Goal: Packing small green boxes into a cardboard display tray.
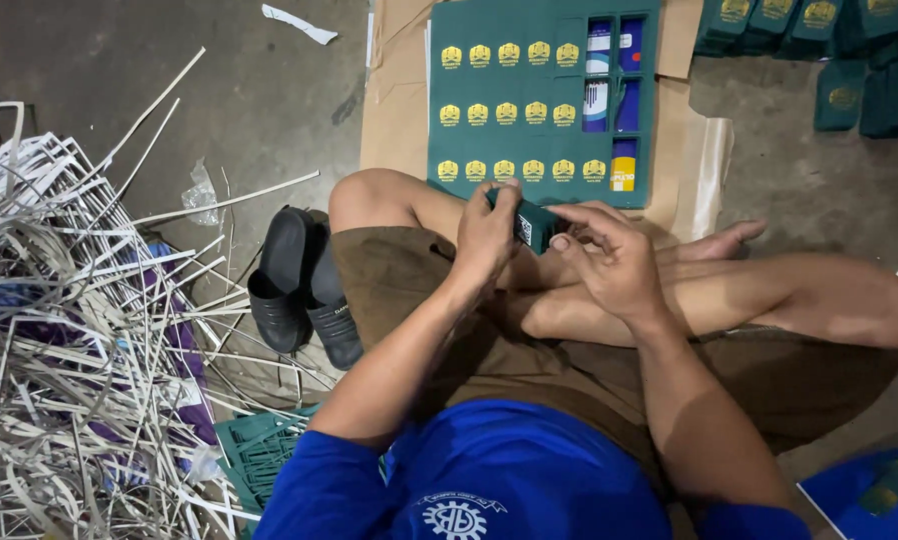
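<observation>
Far left: strips (79, 330), a loose heap of white paper trimmings with purple scraps among them, spread over the concrete floor (249, 90).

Left of centre: shoes (299, 290), a black pair, side by side, just beside the person's bent knee. Crate (259, 450), green plastic, partly under the strips, low in the frame.

Centre, top: sheet (539, 100), a flat green printed card with rows of gold emblems and blue panels at its right side, lying on brown cardboard (394, 110) ahead of the crossed legs.

Centre: left hand (487, 235), closed around the left end of the box, fingers curled over its top.

Centre: box (535, 225), small, dark green, held above the lap between both hands, just in front of the sheet's near edge. Its long axis runs roughly left to right. Both hands are in contact; neither is nearer.

Right of centre: right hand (614, 255), half closed, fingertips pinching the box's right end.

Far right, top: stack (819, 50), green boxes piled on the floor, well apart from the hands.
</observation>
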